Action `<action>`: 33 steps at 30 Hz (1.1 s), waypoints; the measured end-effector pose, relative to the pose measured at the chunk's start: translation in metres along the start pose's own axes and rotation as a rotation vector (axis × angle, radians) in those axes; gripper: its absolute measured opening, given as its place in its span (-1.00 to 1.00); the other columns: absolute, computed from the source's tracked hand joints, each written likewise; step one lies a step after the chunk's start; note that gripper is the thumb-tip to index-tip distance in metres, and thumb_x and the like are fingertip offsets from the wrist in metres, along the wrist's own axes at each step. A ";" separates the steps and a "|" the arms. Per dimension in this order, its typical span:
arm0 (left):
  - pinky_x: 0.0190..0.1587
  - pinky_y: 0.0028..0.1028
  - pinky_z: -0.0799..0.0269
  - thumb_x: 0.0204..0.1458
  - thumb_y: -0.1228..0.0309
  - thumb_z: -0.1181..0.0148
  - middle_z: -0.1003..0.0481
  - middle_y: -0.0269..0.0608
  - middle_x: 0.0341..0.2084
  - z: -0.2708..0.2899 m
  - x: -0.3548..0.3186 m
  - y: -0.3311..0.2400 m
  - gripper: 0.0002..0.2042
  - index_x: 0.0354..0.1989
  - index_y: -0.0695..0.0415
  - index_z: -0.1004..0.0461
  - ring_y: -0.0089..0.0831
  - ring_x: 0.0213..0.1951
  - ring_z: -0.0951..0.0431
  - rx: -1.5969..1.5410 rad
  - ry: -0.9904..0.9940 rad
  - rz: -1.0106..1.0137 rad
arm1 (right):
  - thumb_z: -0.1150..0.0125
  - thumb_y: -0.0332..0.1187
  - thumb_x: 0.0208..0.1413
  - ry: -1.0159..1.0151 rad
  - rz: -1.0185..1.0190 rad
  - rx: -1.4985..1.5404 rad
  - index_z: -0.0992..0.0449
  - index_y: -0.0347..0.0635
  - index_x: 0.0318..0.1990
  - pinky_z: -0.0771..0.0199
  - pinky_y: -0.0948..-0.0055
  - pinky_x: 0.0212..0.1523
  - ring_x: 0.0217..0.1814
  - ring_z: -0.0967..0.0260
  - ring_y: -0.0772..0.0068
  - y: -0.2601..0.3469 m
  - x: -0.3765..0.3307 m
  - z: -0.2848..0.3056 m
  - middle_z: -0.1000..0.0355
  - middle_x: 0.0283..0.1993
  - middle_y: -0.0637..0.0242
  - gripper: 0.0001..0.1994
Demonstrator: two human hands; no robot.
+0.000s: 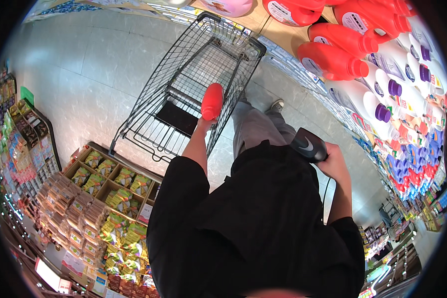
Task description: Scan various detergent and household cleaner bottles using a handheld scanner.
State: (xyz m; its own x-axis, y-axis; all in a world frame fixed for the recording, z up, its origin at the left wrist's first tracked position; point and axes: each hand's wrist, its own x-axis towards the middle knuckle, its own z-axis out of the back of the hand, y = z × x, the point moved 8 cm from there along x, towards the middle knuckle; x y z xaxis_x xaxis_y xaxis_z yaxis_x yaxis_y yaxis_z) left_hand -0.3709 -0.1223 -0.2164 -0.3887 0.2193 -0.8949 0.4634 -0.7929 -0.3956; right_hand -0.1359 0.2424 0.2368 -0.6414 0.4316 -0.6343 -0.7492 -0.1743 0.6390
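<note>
Shop floor lies under a wire cart (193, 84). Left hand (205, 121) grips a red bottle (212, 101) over it; right hand (335, 161) grips a black scanner (309, 145), ready to scan.

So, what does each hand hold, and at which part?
The left hand grips the red handle of the shopping cart at its near end. The right hand holds a dark handheld scanner by its rear part.

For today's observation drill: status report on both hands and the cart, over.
Left hand gripping red cart handle. Right hand holding dark handheld scanner. Cart basket looks empty. Aisle floor ahead unobstructed.
</note>
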 end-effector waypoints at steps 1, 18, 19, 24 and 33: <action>-0.12 -0.33 -0.50 -0.22 0.46 -0.54 -0.62 -0.20 -0.18 0.003 -0.004 0.005 -0.48 0.01 0.24 -0.56 -0.40 -0.17 -0.60 -0.005 -0.006 0.027 | -0.33 -0.60 -0.16 0.001 0.007 0.006 -0.58 -0.28 -0.11 -0.47 0.43 -0.11 -0.24 -0.48 0.52 0.002 0.001 -0.001 -0.56 -0.32 0.17 -0.64; -0.28 -0.17 -0.60 0.13 -0.03 -0.18 -0.67 -0.03 -0.42 0.042 -0.136 -0.103 -0.49 -0.19 0.30 -0.59 -0.22 -0.34 -0.70 0.980 0.385 0.033 | -0.38 -0.32 -0.19 -0.128 0.200 -0.073 -0.59 -0.13 -0.20 -0.47 0.19 -0.19 -0.22 -0.47 -0.13 0.016 -0.011 0.027 -0.51 -0.34 0.01 -0.69; -0.30 -0.30 -0.59 0.12 0.01 -0.18 -0.65 -0.07 -0.52 0.031 -0.155 -0.142 -0.53 -0.33 0.28 -0.61 -0.28 -0.45 -0.69 0.961 0.369 -0.088 | -0.38 -0.32 -0.18 -0.141 0.206 -0.058 -0.59 -0.13 -0.20 -0.47 0.19 -0.19 -0.22 -0.48 -0.13 0.009 -0.016 0.032 -0.51 -0.33 0.01 -0.69; -0.14 -0.25 -0.54 0.12 0.09 -0.18 -0.64 0.01 -0.37 -0.036 -0.208 -0.292 -0.58 -0.05 0.19 -0.55 -0.15 -0.28 -0.67 0.812 0.152 -0.641 | -0.39 -0.32 -0.16 -0.208 0.237 0.030 -0.60 -0.10 -0.15 -0.48 0.20 -0.17 -0.21 -0.49 -0.12 -0.020 -0.034 0.051 -0.54 -0.31 0.02 -0.66; 0.18 -0.16 -0.32 0.16 0.17 -0.12 -0.52 -0.20 0.10 -0.242 -0.284 -0.402 -0.52 0.21 0.13 -0.42 -0.25 0.12 -0.48 -0.298 0.768 -0.436 | -0.41 -0.34 -0.16 -0.338 0.186 0.173 -0.61 -0.13 -0.10 -0.50 0.29 -0.17 -0.29 -0.52 0.06 -0.104 -0.086 0.095 -0.55 -0.33 0.05 -0.63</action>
State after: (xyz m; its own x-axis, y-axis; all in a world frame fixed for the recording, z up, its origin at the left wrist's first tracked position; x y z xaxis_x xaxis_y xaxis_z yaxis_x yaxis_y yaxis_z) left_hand -0.2537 0.2717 0.1463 0.0073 0.8638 -0.5037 0.6269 -0.3964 -0.6707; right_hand 0.0132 0.3075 0.2664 -0.6510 0.6780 -0.3412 -0.5685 -0.1377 0.8111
